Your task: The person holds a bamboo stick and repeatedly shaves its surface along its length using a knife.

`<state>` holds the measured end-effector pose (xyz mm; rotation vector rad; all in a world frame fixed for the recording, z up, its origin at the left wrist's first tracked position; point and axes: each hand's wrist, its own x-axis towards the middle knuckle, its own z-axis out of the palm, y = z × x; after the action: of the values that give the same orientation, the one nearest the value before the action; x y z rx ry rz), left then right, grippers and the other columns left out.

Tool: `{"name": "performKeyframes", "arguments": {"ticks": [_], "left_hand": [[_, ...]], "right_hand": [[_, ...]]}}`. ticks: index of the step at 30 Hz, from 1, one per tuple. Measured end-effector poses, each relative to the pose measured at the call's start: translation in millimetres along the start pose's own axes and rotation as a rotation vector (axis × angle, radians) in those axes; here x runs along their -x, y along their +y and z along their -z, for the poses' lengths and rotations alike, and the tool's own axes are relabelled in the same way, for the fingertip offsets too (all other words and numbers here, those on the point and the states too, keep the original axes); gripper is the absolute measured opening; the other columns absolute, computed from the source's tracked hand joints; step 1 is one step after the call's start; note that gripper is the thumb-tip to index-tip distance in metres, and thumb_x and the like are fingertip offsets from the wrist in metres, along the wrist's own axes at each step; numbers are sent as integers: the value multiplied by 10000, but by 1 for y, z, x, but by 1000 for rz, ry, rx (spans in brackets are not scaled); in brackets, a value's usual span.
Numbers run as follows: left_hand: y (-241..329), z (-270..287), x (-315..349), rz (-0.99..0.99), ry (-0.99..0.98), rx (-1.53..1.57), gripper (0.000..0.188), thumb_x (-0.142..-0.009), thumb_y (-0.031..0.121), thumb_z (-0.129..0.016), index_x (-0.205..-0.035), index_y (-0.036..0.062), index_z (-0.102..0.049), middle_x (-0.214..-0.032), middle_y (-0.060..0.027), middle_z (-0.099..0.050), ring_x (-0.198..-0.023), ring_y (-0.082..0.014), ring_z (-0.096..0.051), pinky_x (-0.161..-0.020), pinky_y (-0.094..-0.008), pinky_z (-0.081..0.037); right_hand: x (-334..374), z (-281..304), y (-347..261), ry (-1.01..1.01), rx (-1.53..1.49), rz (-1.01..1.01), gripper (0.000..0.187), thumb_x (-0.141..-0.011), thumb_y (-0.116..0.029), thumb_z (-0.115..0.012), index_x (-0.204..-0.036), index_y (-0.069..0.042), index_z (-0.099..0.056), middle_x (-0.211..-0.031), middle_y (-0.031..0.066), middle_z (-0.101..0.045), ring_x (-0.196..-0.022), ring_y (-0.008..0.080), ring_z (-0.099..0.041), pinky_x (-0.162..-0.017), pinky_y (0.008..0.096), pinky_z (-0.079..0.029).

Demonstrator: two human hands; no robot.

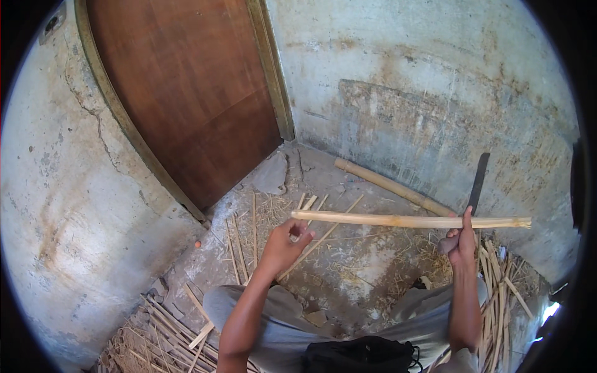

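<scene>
My left hand (287, 241) grips the left end of a long pale bamboo strip (398, 220) that lies level across the middle of the view. My right hand (460, 239) holds a dark long-bladed knife (477, 182) upright by its handle. The blade rises behind the strip, and my thumb reaches up against the strip near its right third. The strip's right end (519, 222) is frayed and juts past the knife. My knees in grey trousers (273, 317) show below.
A thick bamboo pole (392, 186) lies along the foot of the stained concrete wall. Split strips and shavings litter the floor at lower left (168, 329) and right (497, 292). A brown wooden door (193, 93) stands at upper left. A black bag (360, 354) sits in my lap.
</scene>
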<state>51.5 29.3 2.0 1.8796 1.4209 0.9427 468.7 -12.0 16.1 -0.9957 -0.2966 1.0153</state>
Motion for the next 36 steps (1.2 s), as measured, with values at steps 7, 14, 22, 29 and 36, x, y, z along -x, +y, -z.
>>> {"name": "performKeyframes", "arguments": {"ticks": [7,14,22,29,36], "left_hand": [[1,-41,-16,-320,140,-350,492,-793,284,-747,-1186,33,-591,-1191,-185,-590,-1152,-353,-521,-970,-419,-401],[-8,-56,-22,-251,-7,-387,651,-783,393,-734,-1303,60,-528,-1253,-141,-579,-1212,-306,-504,-1082,-527,-186],[-1,-54,-18,-146,-248,-256,480,-767,258,-777,-1171,39,-638,-1091,-128,-648,-978,-232,-629,-1010,-404,-348],[-25,-67,-12,-134,-61,331,246,-725,15,-774,-965,8,-719,-996,-92,-695,-902,-159,-654,-739,-284,-528],[-15,-63,-14,-615,297,-82,165,-695,3,-766,-845,63,-736,-905,-57,-713,-875,-218,-677,-751,-312,-522]], "right_hand": [[-3,20,4,-64,34,59,361,-904,-463,-613,-918,-110,-540,-907,104,-626,-527,41,-472,-474,189,-437],[1,30,-3,-20,46,-10,433,-856,-523,-645,-898,-113,-511,-866,79,-612,-517,10,-476,-450,147,-433],[-1,32,-4,-54,35,-41,421,-868,-518,-631,-857,-112,-519,-831,61,-615,-489,6,-465,-427,140,-422],[0,23,-3,-44,50,-85,428,-865,-519,-634,-841,-107,-522,-853,72,-620,-485,3,-457,-420,139,-414],[-14,31,2,-4,-20,-150,419,-859,-497,-652,-858,-100,-519,-875,84,-622,-478,8,-472,-414,139,-437]]}}
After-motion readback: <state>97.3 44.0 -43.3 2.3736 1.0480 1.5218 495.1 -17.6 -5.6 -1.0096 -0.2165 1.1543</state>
